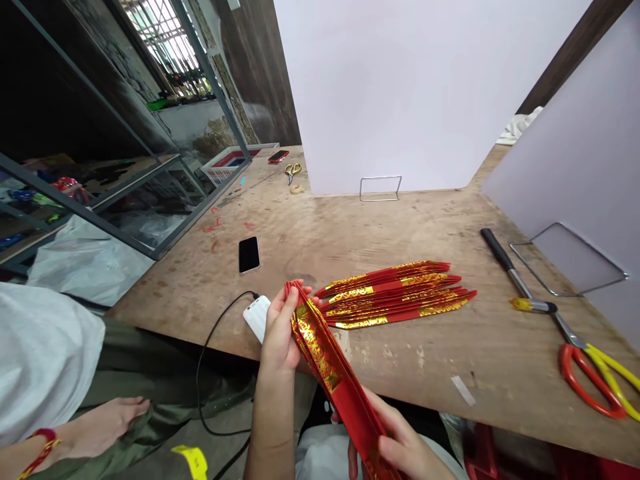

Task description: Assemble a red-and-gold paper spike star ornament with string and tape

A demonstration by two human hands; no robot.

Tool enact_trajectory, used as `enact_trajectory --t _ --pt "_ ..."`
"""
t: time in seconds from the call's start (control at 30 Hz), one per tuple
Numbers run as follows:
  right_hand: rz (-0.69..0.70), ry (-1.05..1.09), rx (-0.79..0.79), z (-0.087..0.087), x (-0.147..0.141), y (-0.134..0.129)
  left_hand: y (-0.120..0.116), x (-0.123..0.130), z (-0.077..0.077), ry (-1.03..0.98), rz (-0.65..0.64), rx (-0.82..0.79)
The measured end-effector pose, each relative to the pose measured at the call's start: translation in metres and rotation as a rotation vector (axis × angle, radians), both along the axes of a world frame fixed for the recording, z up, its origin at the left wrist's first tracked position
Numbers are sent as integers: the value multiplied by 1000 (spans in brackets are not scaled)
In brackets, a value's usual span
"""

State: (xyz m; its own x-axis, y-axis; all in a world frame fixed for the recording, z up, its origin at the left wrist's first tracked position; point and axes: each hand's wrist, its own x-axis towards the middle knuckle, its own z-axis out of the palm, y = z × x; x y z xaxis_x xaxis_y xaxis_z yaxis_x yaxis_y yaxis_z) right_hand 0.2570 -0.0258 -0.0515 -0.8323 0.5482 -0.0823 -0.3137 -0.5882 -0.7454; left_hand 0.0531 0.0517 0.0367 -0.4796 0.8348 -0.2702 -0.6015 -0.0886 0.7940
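Scuffed plywood workbench point(425, 227), red-and-gold paper strips point(395, 295) fanned across it, one folded strip point(320, 357) pinched at both ends between left hand point(283, 327) and right hand point(405, 447)

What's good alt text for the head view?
A left hand and a right hand hold a long red-and-gold foil paper strip above a plywood workbench. Beside it lies a fanned stack of matching strips. A black phone, white power bank and orange-and-yellow-handled scissors also lie there.
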Motion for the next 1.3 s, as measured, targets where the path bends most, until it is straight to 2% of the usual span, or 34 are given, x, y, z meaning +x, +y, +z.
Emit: enact_trajectory --t 0.2,0.4,0.5,0.6,0.83,1.17,1.3 --pt "-53 -181 89 13 3 -8 -1 -1 5 -97 -37 127" --pt "-100 -440 428 33 14 -3 -1 2 10 -170 -48 164" --pt "-146 -522 512 37 17 -4 0 3 10 -190 -39 148" --pt "-155 -605 516 36 17 -7 1 4 11 -191 -30 126" --pt "-138 -514 533 24 18 -8 3 6 9 -183 -13 123" --pt "-67 -518 321 21 23 -12 3 3 6 -220 -11 113" --pt "-52 -440 214 28 19 -11 4 2 -1 -180 -26 143"
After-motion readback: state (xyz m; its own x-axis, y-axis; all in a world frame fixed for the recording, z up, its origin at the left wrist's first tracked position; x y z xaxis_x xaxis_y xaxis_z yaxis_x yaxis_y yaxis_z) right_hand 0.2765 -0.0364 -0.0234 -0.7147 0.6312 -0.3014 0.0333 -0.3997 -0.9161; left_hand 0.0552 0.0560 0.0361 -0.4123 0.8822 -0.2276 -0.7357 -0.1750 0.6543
